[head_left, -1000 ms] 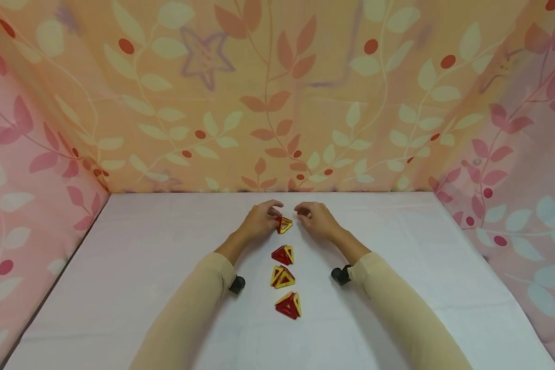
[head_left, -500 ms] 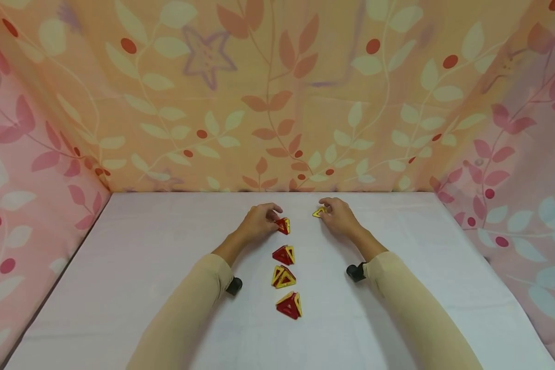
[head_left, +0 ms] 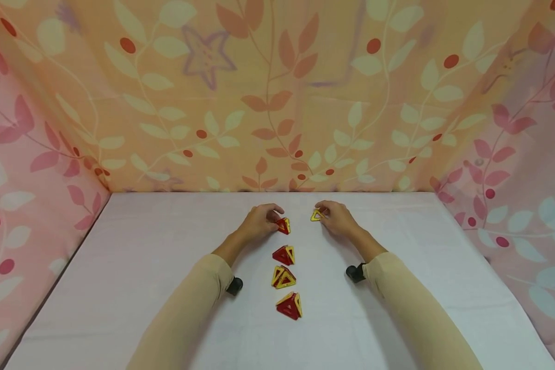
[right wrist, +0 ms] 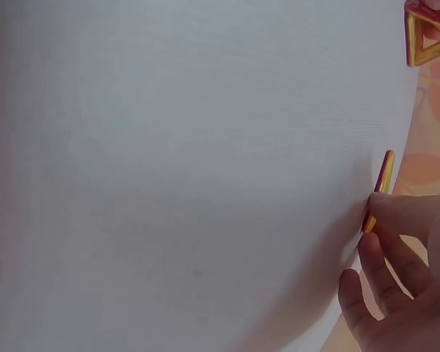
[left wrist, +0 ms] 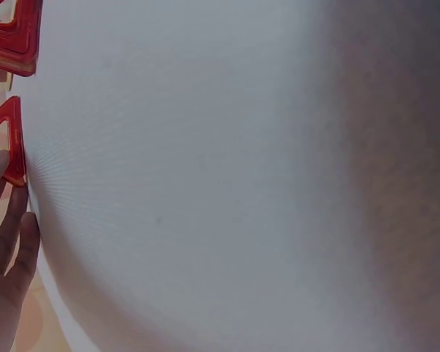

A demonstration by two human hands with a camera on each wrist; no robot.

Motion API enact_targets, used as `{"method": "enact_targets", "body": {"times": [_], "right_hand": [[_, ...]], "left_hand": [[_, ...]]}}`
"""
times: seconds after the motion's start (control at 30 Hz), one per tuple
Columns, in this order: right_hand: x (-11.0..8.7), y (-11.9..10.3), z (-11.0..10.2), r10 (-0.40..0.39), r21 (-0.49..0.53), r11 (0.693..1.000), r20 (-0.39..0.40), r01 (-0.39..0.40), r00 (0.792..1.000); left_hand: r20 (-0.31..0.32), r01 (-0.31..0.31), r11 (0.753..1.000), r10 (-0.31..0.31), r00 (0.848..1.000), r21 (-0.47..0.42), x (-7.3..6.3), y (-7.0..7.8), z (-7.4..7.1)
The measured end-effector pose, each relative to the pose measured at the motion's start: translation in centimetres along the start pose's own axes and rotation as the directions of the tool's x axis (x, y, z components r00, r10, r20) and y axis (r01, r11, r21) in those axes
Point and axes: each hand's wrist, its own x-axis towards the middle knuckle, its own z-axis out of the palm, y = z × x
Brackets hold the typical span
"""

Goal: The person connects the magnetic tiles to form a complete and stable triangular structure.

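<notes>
At the far end of a row on the table, my left hand (head_left: 257,222) holds a small red and yellow pyramid of triangular magnetic tiles (head_left: 283,226). In the left wrist view its thumb lies on a red triangular face (left wrist: 16,143), with the other fingers behind and below. To the right, my right hand (head_left: 338,218) pinches a single yellow triangular magnetic tile (head_left: 316,220) between thumb and fingers, apart from the pyramid. That tile appears edge-on in the right wrist view, showing yellow and red along its side (right wrist: 387,167). The palm side of both hands is hidden from the head view.
Nearer the body, three more red and yellow tile pyramids stand in line: one (head_left: 283,254), a second (head_left: 284,279) and a third (head_left: 288,307). A white cloth covers the table (head_left: 143,288). Patterned curtains (head_left: 268,128) rise behind and at both sides.
My right hand has moved right, away from the pyramid, and now pinches a yellow tile, lately tilted a little. The left hand has stayed, its pyramid turned to show more red.
</notes>
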Motion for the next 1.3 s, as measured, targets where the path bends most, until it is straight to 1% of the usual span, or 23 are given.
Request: {"method": "enact_targets", "body": {"times": [0.23,0.47,0.7,0.93,1.13,1.3], "right_hand": [[-0.2,-0.4,0.2,-0.017,0.022,1.000,0.034,0.016,0.999],[-0.2,-1.1,0.8,-0.029,0.049,0.998,0.070,0.025,0.997],[-0.3,-1.9,1.1,-0.087,0.068,0.994,0.085,0.081,0.993],[-0.1,-2.7,1.6,-0.086,0.059,0.995,0.117,0.080,0.989],[0.2,-3.4,2.0,-0.106,0.062,0.993,0.153,0.098,0.983],[0.4,-3.7,2.3,-0.100,0.051,0.994,0.161,0.093,0.982]], "left_hand": [[0.002,-0.011,1.000,0.011,1.000,-0.005,0.0,0.0,0.0],[-0.005,0.009,1.000,-0.009,1.000,0.002,0.0,0.1,0.0],[-0.003,0.010,1.000,-0.010,1.000,0.011,0.0,0.1,0.0],[-0.008,0.003,1.000,-0.002,1.000,0.010,0.0,0.1,0.1],[-0.010,-0.001,1.000,0.001,1.000,0.009,0.0,-0.1,0.1],[-0.011,0.001,1.000,-0.001,1.000,0.014,-0.1,-0.1,0.1]]}}
